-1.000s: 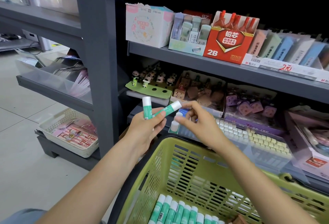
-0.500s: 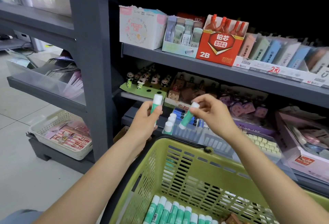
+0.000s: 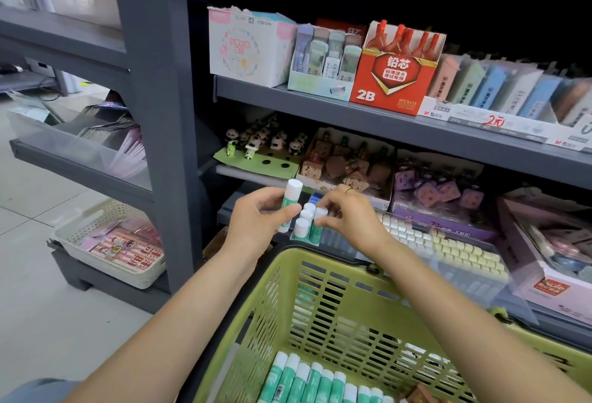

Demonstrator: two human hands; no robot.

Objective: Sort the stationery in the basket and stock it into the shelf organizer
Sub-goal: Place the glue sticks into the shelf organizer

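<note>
right hand now stands its pinched glue stick among the organizer's sticks; left hand still grips another.

The right hand is covering most of the glue stick under its fingers, and its grip on that stick is hiding from view. Below both hands, the basket and its row of glue sticks are running off the bottom edge. Right of the right hand, the clear organizer is blurring, its compartments unreadable.

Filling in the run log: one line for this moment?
left hand: holds glue stick | right hand: setting glue stick into organizer | basket: more sticks
</note>
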